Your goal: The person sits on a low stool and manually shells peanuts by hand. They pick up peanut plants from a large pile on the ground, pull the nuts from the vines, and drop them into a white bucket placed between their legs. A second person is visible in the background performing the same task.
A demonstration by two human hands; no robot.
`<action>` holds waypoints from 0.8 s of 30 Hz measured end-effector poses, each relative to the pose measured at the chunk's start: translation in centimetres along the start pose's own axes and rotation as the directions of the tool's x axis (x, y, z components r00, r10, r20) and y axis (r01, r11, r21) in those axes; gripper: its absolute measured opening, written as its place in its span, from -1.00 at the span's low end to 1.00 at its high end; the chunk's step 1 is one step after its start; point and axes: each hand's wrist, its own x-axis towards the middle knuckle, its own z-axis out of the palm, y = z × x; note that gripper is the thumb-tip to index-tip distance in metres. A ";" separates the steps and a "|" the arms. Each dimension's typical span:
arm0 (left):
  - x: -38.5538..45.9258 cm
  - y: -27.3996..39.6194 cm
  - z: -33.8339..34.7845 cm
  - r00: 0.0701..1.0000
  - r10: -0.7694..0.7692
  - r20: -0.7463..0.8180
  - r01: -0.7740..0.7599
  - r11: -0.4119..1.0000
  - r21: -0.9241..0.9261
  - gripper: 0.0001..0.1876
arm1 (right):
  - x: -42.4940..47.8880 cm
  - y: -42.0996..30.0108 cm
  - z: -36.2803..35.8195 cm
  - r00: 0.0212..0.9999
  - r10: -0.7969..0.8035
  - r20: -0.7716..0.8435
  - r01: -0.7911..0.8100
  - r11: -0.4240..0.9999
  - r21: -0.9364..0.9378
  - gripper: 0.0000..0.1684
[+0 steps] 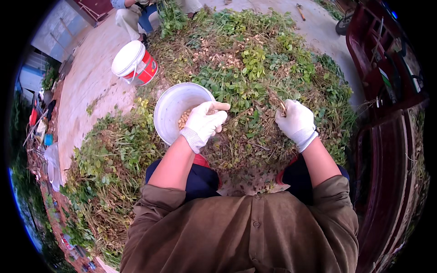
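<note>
My right hand (296, 119), in a white knit glove, is closed around the brown stems of a pulled peanut plant (275, 99). Its dry, rooty end sticks out to the left above the fist. My left hand (205, 123), gloved the same way, hovers over the right side of a white bucket (163, 116). One finger points right and the others are partly curled; whether something small sits between them cannot be made out. Peanuts in their shells (183, 118) lie at the bottom of the bucket, partly hidden by this hand.
Heaped peanut plants (222, 82) cover the ground ahead, with another pile (106, 160) at left. A lidded red-and-white bucket (131, 63) stands beyond the open one. Another person (128, 18) sits at the far left. A dark red vehicle (379, 163) borders the right.
</note>
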 end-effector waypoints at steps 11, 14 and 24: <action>1.1 -0.3 -4.2 0.945 0.299 -0.131 -0.009 0.426 0.905 -0.09 | -0.8 5.0 -0.2 0.832 -0.261 0.490 -0.554 -0.356 0.752 -0.69; 1.2 -1.4 1.6 0.876 0.380 0.296 -0.477 0.769 0.426 0.01 | -1.1 2.6 0.9 0.784 -0.393 0.481 -0.619 -0.431 0.656 -0.65; 0.4 -6.6 7.5 0.892 -0.105 0.441 0.123 0.992 -0.012 -0.68 | -1.8 -1.5 4.9 0.757 -0.419 0.501 -0.653 -0.513 0.557 -0.38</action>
